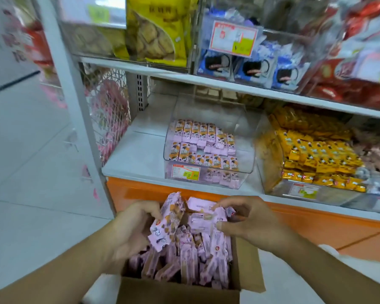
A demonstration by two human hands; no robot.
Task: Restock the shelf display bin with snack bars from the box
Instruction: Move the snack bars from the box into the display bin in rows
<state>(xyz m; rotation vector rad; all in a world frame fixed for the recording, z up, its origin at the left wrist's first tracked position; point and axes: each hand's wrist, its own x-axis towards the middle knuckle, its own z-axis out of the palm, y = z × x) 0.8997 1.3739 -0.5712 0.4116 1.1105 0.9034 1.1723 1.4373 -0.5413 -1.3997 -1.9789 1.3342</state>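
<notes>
Over an open cardboard box (246, 273), pink snack bars (191, 260) lie heaped beneath both hands: left hand (132, 229) fingers curl around a stack, right hand (248, 220) pinches more bars. Beyond the fingertips, a clear display bin (246, 137) sits half-filled on the shelf (136, 154).

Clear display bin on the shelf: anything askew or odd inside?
Mildly. In the clear display bin, the pink snack bars stand in neat back rows, but several in the middle lie tumbled and tilted. No spill or damage visible.
</notes>
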